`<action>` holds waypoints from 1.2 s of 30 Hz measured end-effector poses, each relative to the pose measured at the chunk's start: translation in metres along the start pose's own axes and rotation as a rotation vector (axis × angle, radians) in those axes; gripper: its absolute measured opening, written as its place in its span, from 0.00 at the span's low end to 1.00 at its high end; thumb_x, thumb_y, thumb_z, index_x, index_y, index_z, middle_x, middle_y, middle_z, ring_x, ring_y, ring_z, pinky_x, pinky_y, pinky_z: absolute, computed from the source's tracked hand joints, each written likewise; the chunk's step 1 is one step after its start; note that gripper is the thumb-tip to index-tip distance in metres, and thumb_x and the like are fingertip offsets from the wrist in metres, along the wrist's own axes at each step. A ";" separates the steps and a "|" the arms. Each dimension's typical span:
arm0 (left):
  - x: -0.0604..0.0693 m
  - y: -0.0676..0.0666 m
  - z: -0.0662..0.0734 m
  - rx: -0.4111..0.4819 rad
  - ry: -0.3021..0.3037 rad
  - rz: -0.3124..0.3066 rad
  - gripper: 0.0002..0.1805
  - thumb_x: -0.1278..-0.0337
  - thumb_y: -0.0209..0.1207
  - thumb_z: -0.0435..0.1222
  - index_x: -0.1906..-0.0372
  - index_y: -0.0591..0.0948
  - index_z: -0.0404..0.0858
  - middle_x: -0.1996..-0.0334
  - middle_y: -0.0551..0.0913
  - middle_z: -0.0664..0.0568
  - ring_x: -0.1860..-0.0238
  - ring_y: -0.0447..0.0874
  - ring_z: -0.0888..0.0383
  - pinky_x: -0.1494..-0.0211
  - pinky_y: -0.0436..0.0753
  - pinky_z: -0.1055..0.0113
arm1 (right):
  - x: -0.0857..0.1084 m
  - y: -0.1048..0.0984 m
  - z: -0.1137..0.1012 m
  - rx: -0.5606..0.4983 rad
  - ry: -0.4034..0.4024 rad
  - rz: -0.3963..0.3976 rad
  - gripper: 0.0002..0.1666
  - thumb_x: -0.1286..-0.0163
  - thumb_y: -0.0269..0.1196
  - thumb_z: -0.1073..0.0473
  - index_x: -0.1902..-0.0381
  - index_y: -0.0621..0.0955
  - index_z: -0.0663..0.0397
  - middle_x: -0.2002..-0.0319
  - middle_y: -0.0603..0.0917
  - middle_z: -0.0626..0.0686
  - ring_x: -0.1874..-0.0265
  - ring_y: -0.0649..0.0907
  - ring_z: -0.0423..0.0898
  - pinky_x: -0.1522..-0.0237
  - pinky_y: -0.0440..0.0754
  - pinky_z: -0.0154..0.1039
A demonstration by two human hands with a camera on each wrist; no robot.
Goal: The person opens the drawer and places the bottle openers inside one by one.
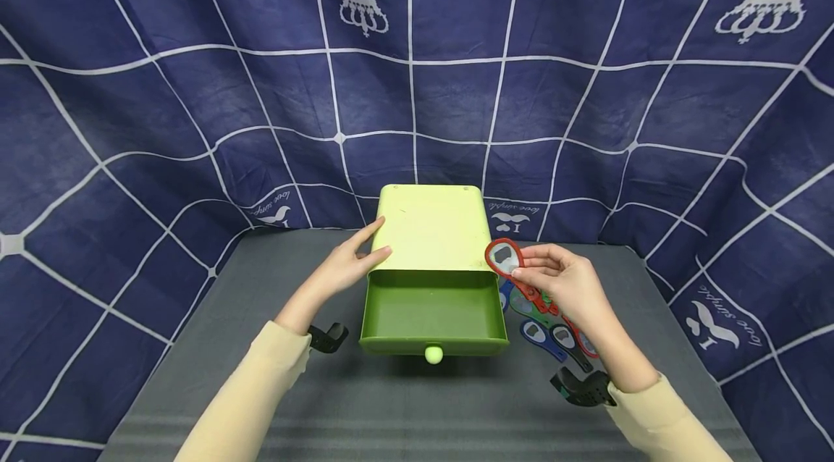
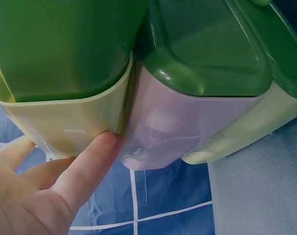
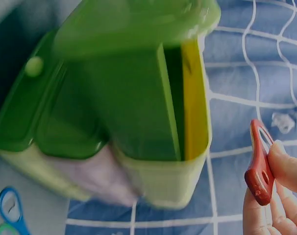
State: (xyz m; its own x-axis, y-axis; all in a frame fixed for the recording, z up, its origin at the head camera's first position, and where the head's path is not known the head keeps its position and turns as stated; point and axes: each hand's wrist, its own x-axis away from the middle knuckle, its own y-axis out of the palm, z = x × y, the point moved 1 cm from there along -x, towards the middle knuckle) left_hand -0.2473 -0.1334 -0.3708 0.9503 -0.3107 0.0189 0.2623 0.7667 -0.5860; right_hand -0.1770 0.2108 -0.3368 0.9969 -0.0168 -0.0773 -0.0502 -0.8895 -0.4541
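Observation:
My left hand (image 1: pixel 345 266) rests on the left side of a light green drawer cabinet (image 1: pixel 433 230). Its fingers lie fairly straight against the shell, as the left wrist view also shows. The top drawer (image 1: pixel 433 313), dark green with a round pale knob (image 1: pixel 433 354), is pulled out. To the right of the cabinet, my right hand (image 1: pixel 567 281) pinches a red bottle opener (image 1: pixel 504 257) between thumb and fingers, raised near the cabinet's right edge. In the right wrist view the red opener (image 3: pixel 260 169) is seen nearly edge-on, apart from the cabinet.
Several bottle openers lie on the grey table to the right of the cabinet, among them a blue one (image 1: pixel 543 339), a black one (image 1: pixel 570 345) and a green one (image 1: pixel 529 308). Two lower drawers, one with a lilac shell (image 2: pixel 187 122), are closed. A dark blue curtain (image 1: pixel 456 100) hangs behind.

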 end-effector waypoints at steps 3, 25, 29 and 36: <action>0.000 0.000 0.000 -0.007 0.003 0.002 0.39 0.31 0.55 0.53 0.21 0.53 0.54 0.23 0.56 0.43 0.40 0.81 0.42 0.39 0.78 0.48 | 0.001 0.012 -0.009 -0.031 -0.022 -0.043 0.23 0.41 0.73 0.59 0.50 0.82 0.63 0.59 0.88 0.56 0.66 0.86 0.32 0.64 0.84 0.29; 0.000 0.000 0.000 0.013 0.010 0.004 0.39 0.31 0.55 0.52 0.21 0.53 0.53 0.22 0.53 0.43 0.38 0.78 0.40 0.36 0.77 0.47 | 0.004 0.095 -0.011 0.083 -0.166 -0.416 0.10 0.43 0.74 0.63 0.63 0.86 0.55 0.70 0.87 0.48 0.69 0.84 0.39 0.67 0.83 0.32; 0.000 0.000 0.000 0.019 0.005 0.010 0.39 0.31 0.55 0.52 0.21 0.53 0.53 0.22 0.54 0.43 0.38 0.78 0.40 0.37 0.77 0.47 | -0.001 0.099 -0.012 0.131 -0.160 -0.469 0.10 0.44 0.75 0.62 0.64 0.86 0.54 0.70 0.87 0.47 0.70 0.84 0.38 0.67 0.82 0.33; -0.001 0.001 -0.001 0.002 0.000 0.009 0.39 0.31 0.55 0.52 0.21 0.53 0.53 0.23 0.54 0.42 0.39 0.78 0.40 0.37 0.77 0.47 | -0.006 0.102 -0.011 0.144 -0.103 -0.545 0.11 0.43 0.73 0.64 0.61 0.85 0.56 0.67 0.88 0.48 0.70 0.87 0.39 0.65 0.82 0.34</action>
State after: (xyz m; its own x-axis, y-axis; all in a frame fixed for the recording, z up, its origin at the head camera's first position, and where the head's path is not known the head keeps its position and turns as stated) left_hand -0.2480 -0.1327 -0.3719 0.9527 -0.3035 0.0131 0.2535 0.7706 -0.5847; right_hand -0.1877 0.1147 -0.3731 0.8704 0.4779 0.1186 0.4541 -0.6860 -0.5685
